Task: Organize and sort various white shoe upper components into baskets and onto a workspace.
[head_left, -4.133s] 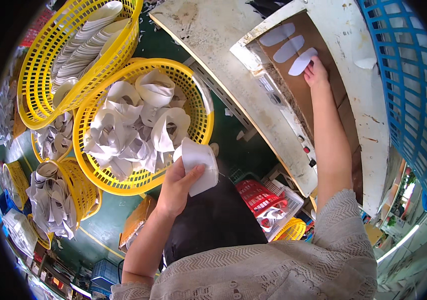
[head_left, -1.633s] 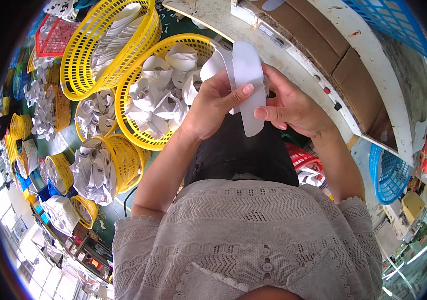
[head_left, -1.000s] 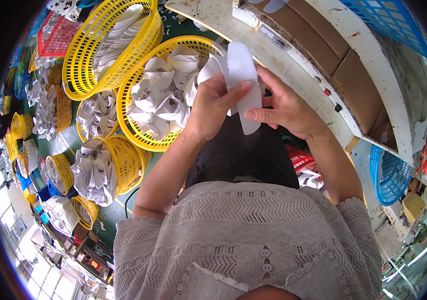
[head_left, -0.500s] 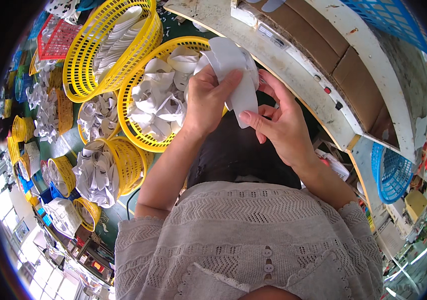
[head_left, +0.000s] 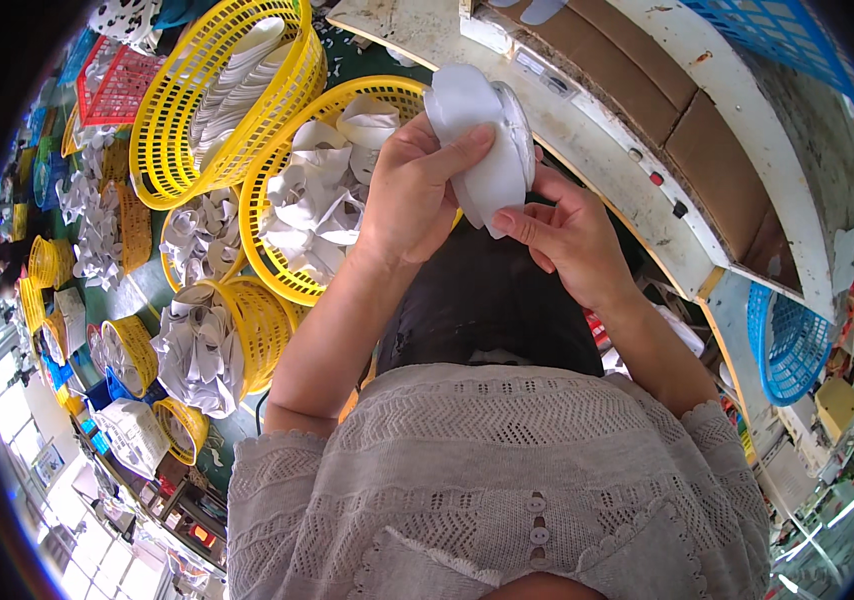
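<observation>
Above my lap, both hands hold a white curved piece (head_left: 487, 165), rounded at the top, with a second layered white rim along its right side. Its exact kind is hard to make out. My left hand (head_left: 412, 195) grips it from the left, thumb pressed flat across its face and fingers hidden behind. At its lower end my right hand (head_left: 572, 235) pinches the edge between thumb and fingers. Just left of my hands stands a yellow basket (head_left: 259, 240) of loose, curled white pieces.
A second yellow basket (head_left: 162, 165) at the upper left holds neatly stacked flat white pieces (head_left: 247, 85). More yellow baskets (head_left: 265, 330) with white pieces stand at left. To the right runs a worn white bench (head_left: 587, 130) with brown cardboard (head_left: 687, 120); a blue basket (head_left: 785, 340) sits beyond.
The white piece has turned, its wavy upper edge giving way to a rounded one, and a layered rim now shows at right. My right hand has shifted slightly; my left thumb stays on top.
</observation>
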`<state>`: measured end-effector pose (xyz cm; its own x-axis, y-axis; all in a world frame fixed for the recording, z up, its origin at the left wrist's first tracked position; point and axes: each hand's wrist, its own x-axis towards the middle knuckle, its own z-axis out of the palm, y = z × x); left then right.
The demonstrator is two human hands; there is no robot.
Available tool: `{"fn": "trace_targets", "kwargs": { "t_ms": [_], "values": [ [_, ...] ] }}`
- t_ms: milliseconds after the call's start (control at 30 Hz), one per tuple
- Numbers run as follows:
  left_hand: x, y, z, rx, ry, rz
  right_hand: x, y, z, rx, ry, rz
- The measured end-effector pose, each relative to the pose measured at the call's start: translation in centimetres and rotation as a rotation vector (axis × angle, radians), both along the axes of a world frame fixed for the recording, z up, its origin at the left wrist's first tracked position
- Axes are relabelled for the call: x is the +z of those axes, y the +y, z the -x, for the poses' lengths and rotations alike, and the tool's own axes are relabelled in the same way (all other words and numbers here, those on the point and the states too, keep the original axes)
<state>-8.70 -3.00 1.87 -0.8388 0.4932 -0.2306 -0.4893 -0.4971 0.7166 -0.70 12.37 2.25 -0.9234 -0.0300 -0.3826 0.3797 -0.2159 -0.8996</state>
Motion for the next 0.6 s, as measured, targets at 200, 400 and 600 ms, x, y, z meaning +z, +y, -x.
{"fn": "trace_targets", "kwargs": {
  "t_ms": [200,400,600],
  "values": [
    [0.9,0.3,0.2,-0.070,-0.096,-0.080,-1.4,1.6,0.9,0.114,0.483,-0.513],
    [-0.3,0.5,-0.5,-0.039,-0.060,0.003,-2.0,2.6,0.7,0.308,0.382,-0.578],
    [-0.2,0.4,-1.7,-0.159,0.276,0.286,0.9,5.9,5.2,0.080,0.519,-0.574]
  ]
}}
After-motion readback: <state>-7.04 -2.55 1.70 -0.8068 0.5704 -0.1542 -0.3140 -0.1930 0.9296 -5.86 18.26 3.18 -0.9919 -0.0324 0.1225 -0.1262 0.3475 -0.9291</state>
